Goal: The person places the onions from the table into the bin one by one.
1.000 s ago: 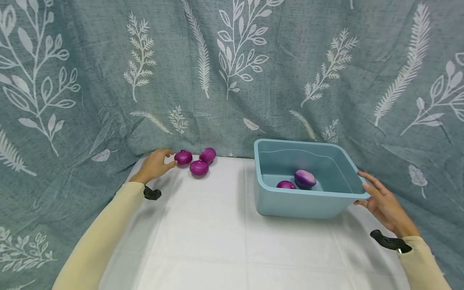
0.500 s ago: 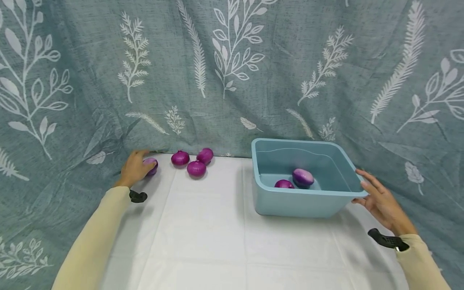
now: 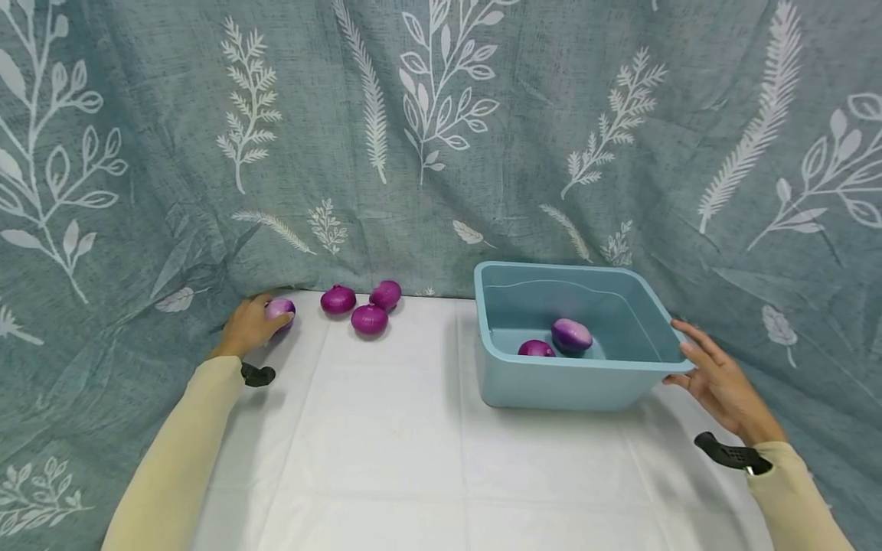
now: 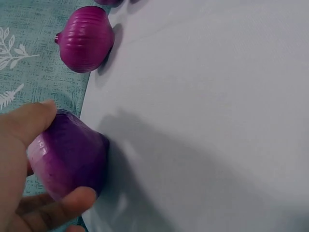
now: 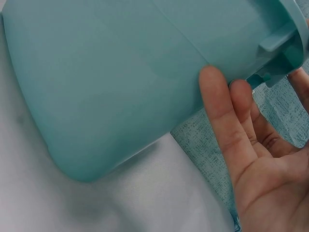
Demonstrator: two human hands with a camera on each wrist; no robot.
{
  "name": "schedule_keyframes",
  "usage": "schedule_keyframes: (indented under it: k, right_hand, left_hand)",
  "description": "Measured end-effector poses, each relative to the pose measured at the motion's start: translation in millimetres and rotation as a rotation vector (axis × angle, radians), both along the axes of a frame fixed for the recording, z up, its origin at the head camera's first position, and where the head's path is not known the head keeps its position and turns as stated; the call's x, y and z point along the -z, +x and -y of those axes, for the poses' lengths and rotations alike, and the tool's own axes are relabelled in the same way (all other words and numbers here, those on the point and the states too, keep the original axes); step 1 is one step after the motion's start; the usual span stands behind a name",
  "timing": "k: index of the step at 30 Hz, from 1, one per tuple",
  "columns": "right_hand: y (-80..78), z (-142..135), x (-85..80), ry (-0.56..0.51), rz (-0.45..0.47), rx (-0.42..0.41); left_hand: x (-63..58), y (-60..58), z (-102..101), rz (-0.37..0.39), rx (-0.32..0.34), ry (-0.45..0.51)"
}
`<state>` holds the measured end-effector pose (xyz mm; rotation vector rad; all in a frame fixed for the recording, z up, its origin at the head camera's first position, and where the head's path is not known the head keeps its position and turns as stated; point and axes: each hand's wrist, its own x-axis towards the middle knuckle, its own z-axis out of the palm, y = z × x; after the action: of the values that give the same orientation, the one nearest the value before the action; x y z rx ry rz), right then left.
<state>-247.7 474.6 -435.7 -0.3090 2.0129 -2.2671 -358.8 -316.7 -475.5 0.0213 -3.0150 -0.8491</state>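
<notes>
At the far left of the table, my left hand grips a round, two-tone purple vegetable. The left wrist view shows the thumb on one side of this vegetable and fingers on the other. Three red onions lie close together just to the right of that hand. My right hand holds the right end of a blue plastic bin at its rim. Seen from the right wrist, its fingertips touch the bin's outer wall. A red onion and another two-tone purple vegetable lie inside the bin.
A white cloth covers the table. Behind it and on both sides hangs a grey-green curtain with white leaf patterns. The bin stands near the back edge, right of the middle.
My left hand has moved left from beside the red onions to the two-tone vegetable and now grips it. The right hand stays at the bin. The head view has shifted slightly.
</notes>
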Motion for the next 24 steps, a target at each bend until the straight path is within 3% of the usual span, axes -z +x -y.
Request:
schedule_keyframes:
  k: [14, 24]
  right_hand:
    - [0.1, -1.1, -0.3, -0.022, 0.003, -0.012]
    - [1.0, 1.3, -0.6, -0.018, 0.014, 0.008]
  left_hand:
    - [1.0, 4.6, 2.8, 0.037, 0.001, 0.056]
    - [0.4, 8.9, -2.0, 0.020, 0.000, 0.048]
